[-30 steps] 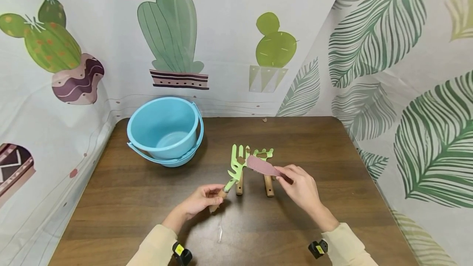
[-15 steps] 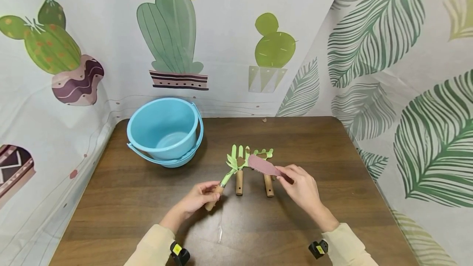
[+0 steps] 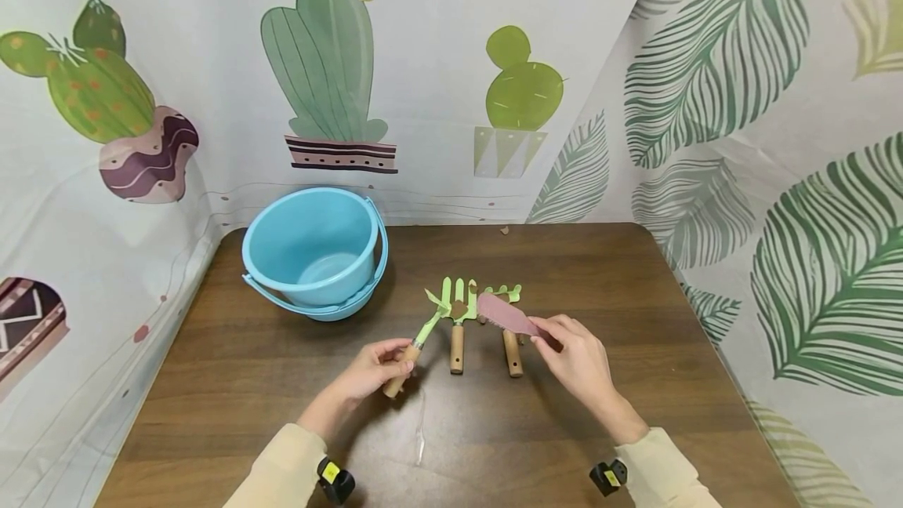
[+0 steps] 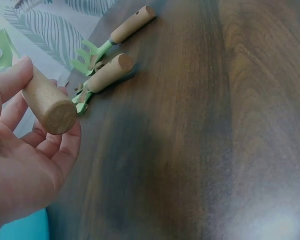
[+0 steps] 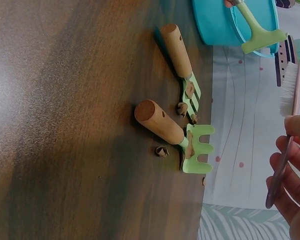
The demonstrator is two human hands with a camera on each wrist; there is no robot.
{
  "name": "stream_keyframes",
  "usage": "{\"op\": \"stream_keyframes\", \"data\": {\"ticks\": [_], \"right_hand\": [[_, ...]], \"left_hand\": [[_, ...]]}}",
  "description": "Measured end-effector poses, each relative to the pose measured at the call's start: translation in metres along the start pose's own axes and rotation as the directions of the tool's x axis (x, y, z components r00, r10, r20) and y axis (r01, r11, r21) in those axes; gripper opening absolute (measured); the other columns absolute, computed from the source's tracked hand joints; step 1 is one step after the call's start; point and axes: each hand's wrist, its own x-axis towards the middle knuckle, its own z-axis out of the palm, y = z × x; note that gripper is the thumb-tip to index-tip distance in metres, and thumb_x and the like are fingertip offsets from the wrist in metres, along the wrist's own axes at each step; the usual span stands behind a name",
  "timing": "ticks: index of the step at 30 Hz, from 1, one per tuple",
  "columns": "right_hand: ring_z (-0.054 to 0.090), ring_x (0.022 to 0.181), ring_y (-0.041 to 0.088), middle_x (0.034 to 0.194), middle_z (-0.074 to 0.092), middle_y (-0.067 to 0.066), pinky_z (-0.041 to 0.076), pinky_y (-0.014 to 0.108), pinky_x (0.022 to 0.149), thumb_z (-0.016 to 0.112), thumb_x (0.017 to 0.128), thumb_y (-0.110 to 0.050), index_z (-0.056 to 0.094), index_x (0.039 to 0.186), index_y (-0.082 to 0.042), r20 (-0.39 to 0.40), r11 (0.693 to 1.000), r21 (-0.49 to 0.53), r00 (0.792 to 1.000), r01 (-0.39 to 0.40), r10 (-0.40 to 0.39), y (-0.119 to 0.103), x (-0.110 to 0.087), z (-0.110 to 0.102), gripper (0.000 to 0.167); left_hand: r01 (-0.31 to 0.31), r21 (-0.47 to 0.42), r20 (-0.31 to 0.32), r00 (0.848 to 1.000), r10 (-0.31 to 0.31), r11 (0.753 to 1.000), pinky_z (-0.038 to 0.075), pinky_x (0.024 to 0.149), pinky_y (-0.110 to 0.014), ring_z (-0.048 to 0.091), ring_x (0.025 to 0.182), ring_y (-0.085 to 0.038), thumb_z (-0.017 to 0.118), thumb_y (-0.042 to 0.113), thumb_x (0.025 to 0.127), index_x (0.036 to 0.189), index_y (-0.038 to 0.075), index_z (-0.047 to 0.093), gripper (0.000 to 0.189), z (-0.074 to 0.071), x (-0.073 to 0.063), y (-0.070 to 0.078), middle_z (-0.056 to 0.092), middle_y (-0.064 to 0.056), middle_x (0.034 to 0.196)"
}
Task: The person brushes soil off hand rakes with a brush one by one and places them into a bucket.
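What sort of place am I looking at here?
Probably an indoor corner set up as a work area, perhaps a staged one: a backdrop printed with cacti and leaves stands behind a wood-grain table, which holds a blue bucket and small garden tools.

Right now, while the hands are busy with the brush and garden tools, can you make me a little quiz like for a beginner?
1. Fill in: the right hand holds a pink ____.
2. True or false: the blue bucket stands upright.
3. Count: leaving out the one in the left hand, how many green-headed tools lie on the table?

Key:
1. Brush
2. True
3. Two
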Motion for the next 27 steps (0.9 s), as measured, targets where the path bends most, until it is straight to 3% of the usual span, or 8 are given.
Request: {"op": "stream_keyframes", "data": {"ticks": [4,9,11,15,23,27], "right_hand": [[0.051,0.065,0.005,0.082,0.065,-0.007,0.042,0.024,0.052,0.077,0.069,-0.010,0.072,0.097,-0.015,-0.008,1.000,0.005,1.000,-0.004,0.004,0.001,-0.001,0.000,0.028],[0.052,0.065,0.005,0.081,0.065,-0.006,0.043,0.025,0.052,0.078,0.069,-0.010,0.072,0.097,-0.015,-0.009,1.000,0.008,1.000,-0.018,0.018,0.002,-0.003,0.001,0.029],[0.051,0.065,0.005,0.080,0.065,-0.006,0.043,0.025,0.052,0.078,0.069,-0.011,0.072,0.097,-0.015,-0.008,1.000,0.003,1.000,-0.025,0.025,0.003,-0.003,0.001,0.029],[0.051,0.065,0.005,0.080,0.065,-0.006,0.043,0.025,0.052,0.078,0.068,-0.011,0.072,0.097,-0.014,-0.011,1.000,0.003,1.000,-0.027,0.027,0.003,-0.004,0.001,0.029],[0.053,0.065,0.005,0.081,0.065,-0.006,0.044,0.026,0.053,0.078,0.068,-0.010,0.072,0.097,-0.015,-0.024,1.000,0.005,0.999,-0.024,0.024,0.005,-0.005,0.001,0.030],[0.053,0.066,0.006,0.081,0.065,-0.006,0.044,0.027,0.053,0.078,0.068,-0.010,0.072,0.097,-0.015,-0.024,1.000,0.007,0.999,-0.023,0.023,0.005,-0.004,0.001,0.030]], "left_hand": [[0.001,0.034,-0.015,1.000,-0.001,0.999,0.053,0.065,-0.048,0.063,0.076,-0.029,0.061,0.006,0.086,0.128,-0.013,0.043,0.049,-0.003,-0.003,0.008,0.060,-0.027,0.096],[0.008,0.159,-0.096,0.995,0.007,0.987,0.053,0.065,-0.036,0.061,0.078,-0.023,0.065,0.009,0.083,0.123,-0.009,0.051,0.046,-0.005,-0.006,0.018,0.064,-0.017,0.093],[0.022,0.220,-0.135,0.991,0.008,0.975,0.052,0.065,-0.029,0.059,0.079,-0.018,0.068,0.011,0.081,0.120,-0.005,0.055,0.044,-0.005,-0.007,0.022,0.064,-0.013,0.092],[0.046,0.303,-0.180,0.984,0.009,0.952,0.048,0.065,-0.027,0.056,0.076,-0.015,0.070,0.011,0.079,0.116,0.001,0.061,0.039,-0.006,-0.011,0.033,0.063,-0.010,0.089],[0.027,0.454,-0.181,0.982,0.062,0.890,0.047,0.063,-0.028,0.056,0.071,-0.015,0.070,0.012,0.078,0.113,0.007,0.064,0.035,-0.014,-0.016,0.053,0.063,-0.006,0.083],[0.017,0.529,-0.192,0.976,0.100,0.848,0.047,0.060,-0.026,0.056,0.068,-0.013,0.071,0.013,0.078,0.111,0.010,0.065,0.033,-0.018,-0.017,0.063,0.062,-0.002,0.079]]}}
